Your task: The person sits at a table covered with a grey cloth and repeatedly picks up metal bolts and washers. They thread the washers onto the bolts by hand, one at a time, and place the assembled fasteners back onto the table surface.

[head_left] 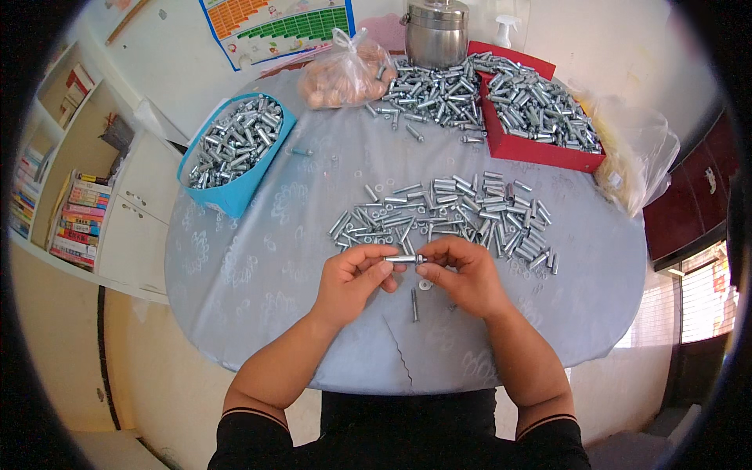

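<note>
A loose spread of metal sleeves (pixel 454 211) was laid across the middle of the surface (pixel 258 258). Near its front edge, one small metal sleeve (pixel 404 258) was pinched between the left hand (pixel 354 276) and right hand (pixel 462 274); it was best kept level and gripped near both ends.

A round tabletop (pixel 258 274) under a pale blue-grey patterned cloth fills the middle of the room. Behind it rises a cream wall (pixel 180 55) with a colourful chart poster (pixel 274 23) pinned up. To the left stands a white bookshelf (pixel 78 157) with stacked books (pixel 78 223) and closed cupboard doors below. At right, a dark red cabinet (pixel 689 204) sits beside a bright window with blinds (pixel 705 301).
</note>
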A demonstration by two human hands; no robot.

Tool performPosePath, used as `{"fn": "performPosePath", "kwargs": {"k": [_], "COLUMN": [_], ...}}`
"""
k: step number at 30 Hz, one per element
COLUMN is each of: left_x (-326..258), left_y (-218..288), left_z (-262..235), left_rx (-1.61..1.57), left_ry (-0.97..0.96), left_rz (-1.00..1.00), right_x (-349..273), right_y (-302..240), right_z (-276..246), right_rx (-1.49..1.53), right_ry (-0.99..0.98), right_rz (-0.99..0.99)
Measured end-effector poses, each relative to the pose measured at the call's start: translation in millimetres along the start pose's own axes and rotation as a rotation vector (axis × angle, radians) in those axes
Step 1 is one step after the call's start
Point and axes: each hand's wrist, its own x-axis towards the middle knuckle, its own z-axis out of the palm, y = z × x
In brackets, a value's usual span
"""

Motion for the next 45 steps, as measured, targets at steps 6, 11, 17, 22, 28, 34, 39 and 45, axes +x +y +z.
{"fn": "performPosePath", "kwargs": {"k": [6,11,17,22,28,34,39,45], "left_x": [0,-1,0,3,10,16,21,28], "left_y": [1,3,10,9,13,12,5,0], "left_z": [0,4,-1,-5,-17,-30,-30,-32], "left_rx": [-0.005,-0.018,0.180,0.101,0.215,0.639,1.204,1.314], "left_ry": [-0.017,-0.018,0.304,0.425,0.607,0.562,0.365,0.314], "left_rz": [-0.004,-0.032,0.173,0.271,0.371,0.402,0.436,0.476], "right_x": [0,0,6,17,20,19,18,17], "right_y": [-5,-10,-13,-24,-12,5,6,6], "right_z": [1,1,-37,-24,-31,-39,-38,-34], "right_rx": [0.142,0.240,0.078,0.725,0.654,0.605,0.528,0.367], "right_ry": [-0.024,-0.016,-0.355,0.298,0.407,0.487,0.472,0.421], "right_rz": [0.129,0.093,0.430,-0.055,-0.068,0.028,0.044,0.020]}}
